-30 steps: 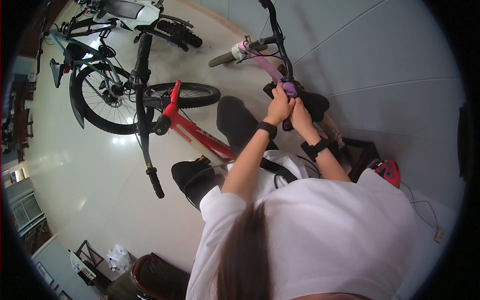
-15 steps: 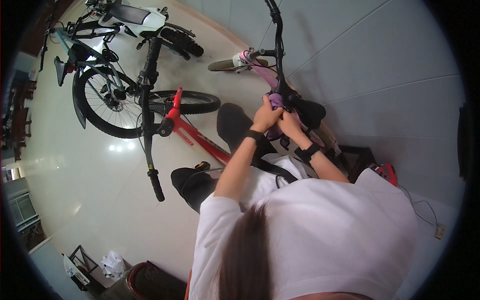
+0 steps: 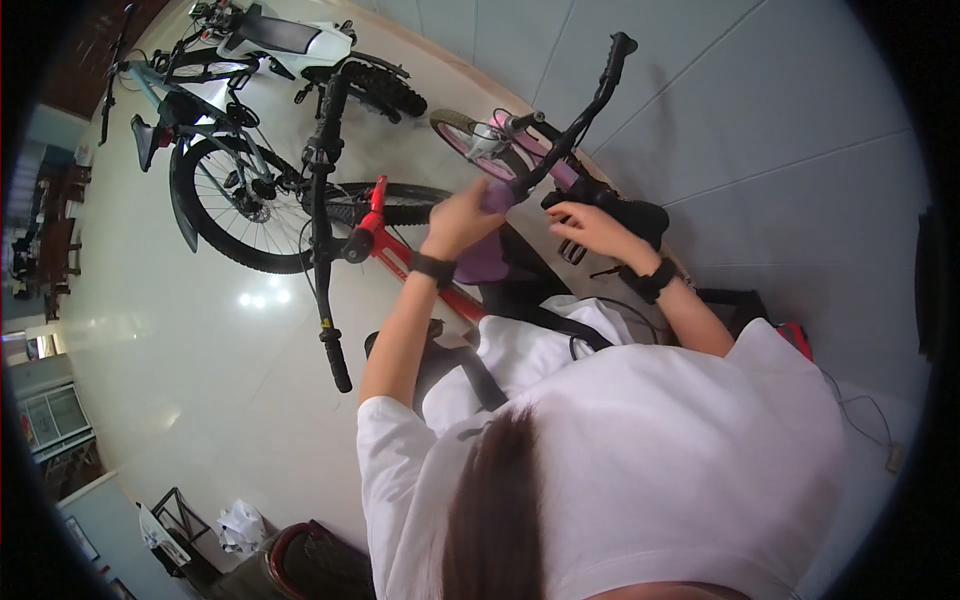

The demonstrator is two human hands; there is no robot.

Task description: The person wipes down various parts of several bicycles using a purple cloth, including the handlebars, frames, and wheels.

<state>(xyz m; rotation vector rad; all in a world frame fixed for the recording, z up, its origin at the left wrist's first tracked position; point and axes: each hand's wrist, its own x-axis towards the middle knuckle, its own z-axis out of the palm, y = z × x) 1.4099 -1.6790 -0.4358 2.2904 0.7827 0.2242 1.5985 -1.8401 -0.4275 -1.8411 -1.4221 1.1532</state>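
In my left hand (image 3: 463, 222) is a purple cloth (image 3: 484, 262), its fingers closed on it around the near end of a small pink bike's handlebar (image 3: 567, 140). Part of the cloth hangs below that hand. My right hand (image 3: 592, 230) holds nothing. Its fingers are loosely stretched and apart, just above the pink bike's frame and close to its black saddle (image 3: 640, 220). The pink bike (image 3: 565, 176) leans along the wall, its front wheel (image 3: 470, 140) turned.
A red bike (image 3: 385, 245) with a wide black handlebar (image 3: 320, 200) stands at my left. Beyond it are a grey-blue bike (image 3: 180, 105) and a white motorbike (image 3: 285, 35). The tiled wall (image 3: 760, 150) bounds the right side. A dark chair (image 3: 315, 560) is at lower left.
The pink bike's handlebar has swung, its far end moving right and nearer. My left hand has moved left with the cloth; my right hand has come away from it and opened.
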